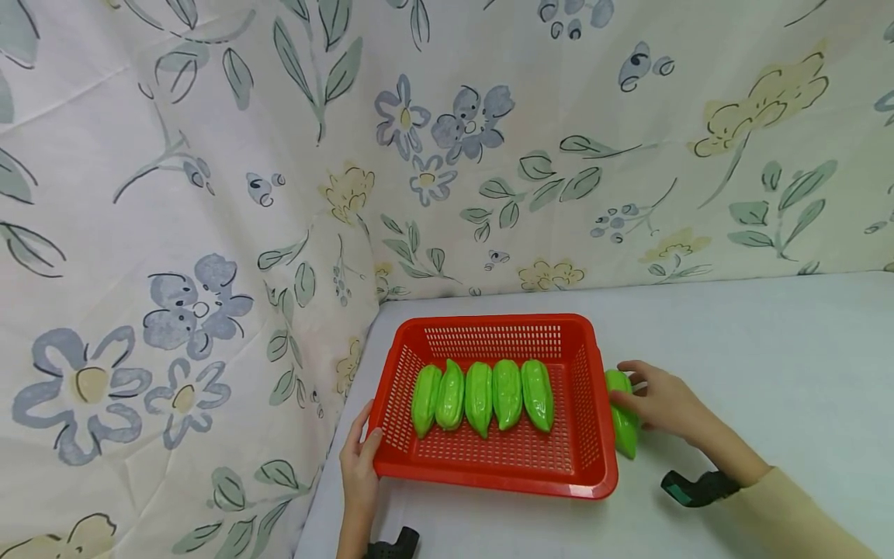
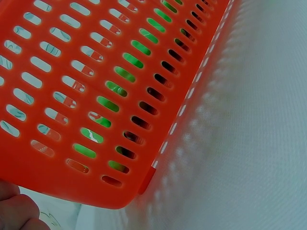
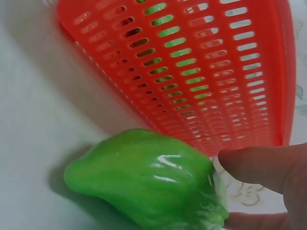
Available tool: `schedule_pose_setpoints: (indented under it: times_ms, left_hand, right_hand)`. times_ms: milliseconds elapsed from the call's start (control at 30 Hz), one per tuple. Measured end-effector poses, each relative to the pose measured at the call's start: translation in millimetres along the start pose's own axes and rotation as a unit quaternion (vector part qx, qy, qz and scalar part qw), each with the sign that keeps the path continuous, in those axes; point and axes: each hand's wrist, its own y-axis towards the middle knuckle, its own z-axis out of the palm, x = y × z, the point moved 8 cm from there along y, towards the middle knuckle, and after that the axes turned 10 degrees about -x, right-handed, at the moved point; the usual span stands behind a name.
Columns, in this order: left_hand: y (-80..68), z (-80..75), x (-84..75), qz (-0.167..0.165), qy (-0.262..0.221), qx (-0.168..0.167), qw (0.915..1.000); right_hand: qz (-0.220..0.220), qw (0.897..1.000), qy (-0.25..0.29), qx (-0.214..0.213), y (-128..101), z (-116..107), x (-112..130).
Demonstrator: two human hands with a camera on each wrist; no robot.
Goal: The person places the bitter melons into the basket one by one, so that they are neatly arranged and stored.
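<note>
Right hand: right hand (image 1: 660,400) grips a glossy green ribbed plastic vegetable (image 1: 621,419), fingers curled over its top; in the wrist view a fingertip (image 3: 261,163) presses the veg's end.
Held veg: lies on the pale blue-grey tabletop (image 1: 768,349), just outside the basket wall nearest the right hand; touching or v. close to that wall, can't tell which. Pointed end faces away from the right palm in the wrist view (image 3: 144,177).
Left hand: left hand (image 1: 359,462) grips the near-left corner of the red slotted plastic basket (image 1: 489,477), thumb over the rim, fingers under/along the wall. Wrist view shows only knuckles (image 2: 17,208) at the frame's bottom-left corner, beneath the basket wall (image 2: 72,72).
Basket: sits flat on the table between the 2 hands, long side across.
Inside basket: 5 green plastic vegs (image 1: 482,396) of the same kind as the held 1, side by side in a row, touching or nearly so, on the basket floor, more to the left-hand side; bare floor left on the right-hand side. Green shows through the slots in both wrist views.
Wrists: black wrist-mounted devices, 1 by the right sleeve (image 1: 698,487), 1 below the left hand (image 1: 393,543).
Sleeve: beige sleeve (image 1: 796,520) on the right arm.
Backdrop: floral-print cloth (image 1: 209,194) hangs beyond and to the left of the left hand, meeting the table edge.
</note>
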Motion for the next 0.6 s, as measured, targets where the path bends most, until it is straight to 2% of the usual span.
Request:
schedule_pose_setpoints:
  times_ms: [267,600]
  left_hand:
    - [0.6,0.6,0.7,-0.001,-0.007,0.003,1.0]
    - [0.9,0.6,0.7,0.001,-0.01,0.003,0.9999]
  right_hand:
    - [-0.016,1.0,-0.01,-0.013,1.1,4.1,4.6]
    - [-0.004,1.0,-0.012,-0.014,2.0,6.3,-1.8]
